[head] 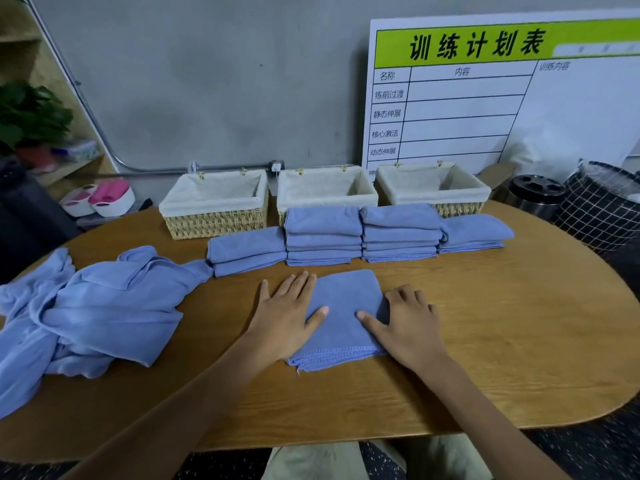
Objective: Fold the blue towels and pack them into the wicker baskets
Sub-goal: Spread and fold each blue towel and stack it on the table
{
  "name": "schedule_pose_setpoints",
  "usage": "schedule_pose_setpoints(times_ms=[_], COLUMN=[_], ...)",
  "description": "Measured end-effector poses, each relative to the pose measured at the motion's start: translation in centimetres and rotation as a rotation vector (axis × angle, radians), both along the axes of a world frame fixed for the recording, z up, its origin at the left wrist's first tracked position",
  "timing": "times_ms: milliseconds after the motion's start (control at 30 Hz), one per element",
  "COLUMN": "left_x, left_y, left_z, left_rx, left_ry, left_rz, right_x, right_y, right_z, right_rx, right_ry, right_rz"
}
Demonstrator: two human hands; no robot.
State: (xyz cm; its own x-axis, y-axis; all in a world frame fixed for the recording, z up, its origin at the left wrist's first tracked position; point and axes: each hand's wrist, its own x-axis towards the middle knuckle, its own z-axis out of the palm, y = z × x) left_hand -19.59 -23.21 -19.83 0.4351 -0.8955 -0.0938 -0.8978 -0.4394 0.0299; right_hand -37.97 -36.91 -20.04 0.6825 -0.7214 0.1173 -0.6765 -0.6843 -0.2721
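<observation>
A folded blue towel point(343, 317) lies flat on the wooden table point(502, 334) in front of me. My left hand point(287, 315) presses its left edge with straight fingers. My right hand point(407, 322) lies flat on its right edge. Behind it stand stacks of folded blue towels: a left stack point(247, 251), a middle stack point(323, 235), a right stack point(401, 232) and a far-right stack point(476, 233). A heap of unfolded blue towels point(79, 306) sprawls at the left. Three cloth-lined wicker baskets stand along the back: left basket point(214, 223), middle basket point(325, 199), right basket point(460, 207).
A white planning board point(485, 98) leans on the wall behind the baskets. A metal canister point(535, 195) and a black grid-pattern bag point(602, 209) stand at the back right. A shelf with a plant point(31, 116) is at the left.
</observation>
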Motion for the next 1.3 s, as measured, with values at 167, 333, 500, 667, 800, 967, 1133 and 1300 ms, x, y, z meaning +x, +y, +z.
schedule_pose_setpoints(times_ms=[167,333,500,667,800,967,1133,1300], left_x=[1.7,2.9,4.4,5.6,5.3,5.6,5.3,4.6], left_y=[-1.4,-4.9,-7.3,-6.7,-5.1,-3.4,-1.7,1.8], left_z=[2.7,4.8,3.3,1.7,0.5,0.3,2.4,2.5], left_rx=[-0.164,-0.317,-0.373,-0.628,-0.818,-0.913,-0.970,-0.889], left_ry=[-0.039,0.653,0.862,1.004,0.952,0.864,0.944,0.857], left_rz=[-0.039,0.064,0.007,0.119,0.169,0.226,0.141,0.012], right_x=[-0.1,1.2,4.3,5.7,5.3,5.5,5.6,3.4], right_y=[-2.3,-6.5,-9.0,-9.9,-9.1,-7.9,-6.4,-4.7], right_z=[1.7,3.8,4.1,1.8,0.9,1.2,2.3,2.8], right_rx=[0.627,0.767,0.808,0.754,0.785,0.866,0.743,0.639], right_ry=[-0.373,-0.393,-0.360,-0.576,-0.633,-0.717,-0.839,-0.856], right_rz=[0.180,0.477,0.502,0.304,0.282,0.321,0.348,0.369])
